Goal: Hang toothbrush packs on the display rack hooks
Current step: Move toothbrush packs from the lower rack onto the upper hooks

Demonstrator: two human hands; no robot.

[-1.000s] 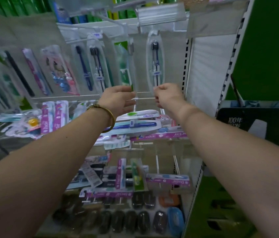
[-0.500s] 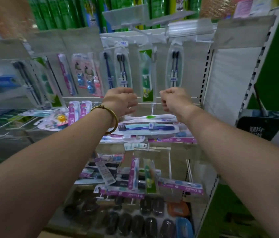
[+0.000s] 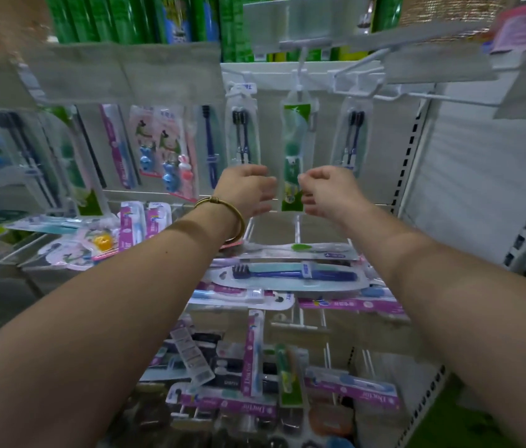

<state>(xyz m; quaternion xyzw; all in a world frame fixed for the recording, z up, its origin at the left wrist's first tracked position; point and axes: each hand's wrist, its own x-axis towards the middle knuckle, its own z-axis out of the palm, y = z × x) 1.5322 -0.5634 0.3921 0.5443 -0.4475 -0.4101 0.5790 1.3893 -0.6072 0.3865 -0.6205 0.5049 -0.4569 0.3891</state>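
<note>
- The left hand point(image 3: 248, 192) and the right hand point(image 3: 327, 192) are reaching forward side by side, each flanking the bottom of the green toothbrush pack point(image 3: 294, 156), the landmark for everything here
- Both hands are curling loosely, fingers bent inward; whether either one is pinching the pack's lower edge or a thin rail behind it I cannot tell, since the fingertips are facing away from the camera
- The left hand is wearing a brass-coloured bangle point(image 3: 222, 215) at the wrist
- The green pack is hanging upright between the two hands, its long axis running vertical, its top already sitting on a white hook point(image 3: 302, 64) directly above; both hands look equally near to it
- Judging from this, the hands are probably steadying or straightening this pack rather than threading it on
- Just left of the green pack one clear pack with two dark brushes point(image 3: 241, 137) is hanging; just right of it a second such pack point(image 3: 352, 140) is hanging, making three packs in this cluster
- Below the green pack a loose pile is lying flat on the wire shelf point(image 3: 298, 229), the topmost being a blue-brush pack point(image 3: 290, 274) with its long axis running left to right; these are likely waiting to be hung
- Right of the green pack, empty hooks point(image 3: 416, 98) are sticking out, offering the likely next spots
</note>
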